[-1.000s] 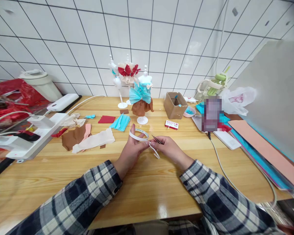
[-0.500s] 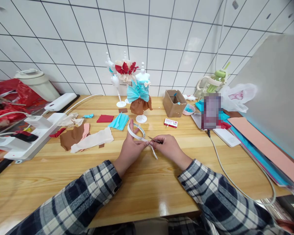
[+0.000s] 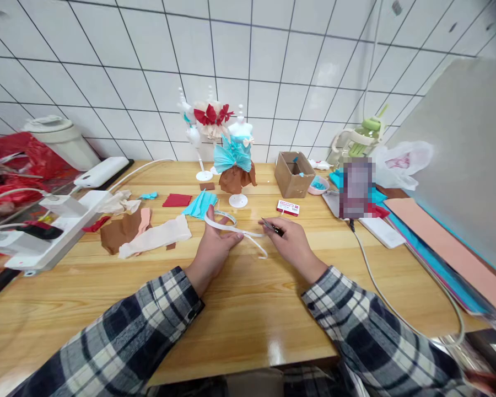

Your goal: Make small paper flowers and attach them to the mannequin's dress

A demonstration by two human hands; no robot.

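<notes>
The little dress form [image 3: 240, 130] with the big blue bow [image 3: 232, 155] stands on the wooden tabletop [image 3: 240, 325]. The roll of white tape [image 3: 223, 226] is in front of it, on the near side. The left hand [image 3: 211, 245] is holding the roll, with the thumb poking up through the ring. The fingers under the roll are mostly hidden. A thin white strip [image 3: 254, 247] hangs off and curls at its end.

The right hand [image 3: 293, 240], in front of the dress form and a bit to its right, is gripping a thin pointed tool [image 3: 276, 228]. Its fingers cover most of the tool, so I can't tell just what it is. The tape reaches those fingertips, but I can't tell if they pinch it.

Behind the dress form, to its left, a stand with a red bow [image 3: 206, 115] is partly covered up. To its right is a brown box [image 3: 291, 184]; bits of blue show inside, but the bottom is hidden. Farther right, a phone-like thing [image 3: 357, 190] is all blurry squares.
</notes>
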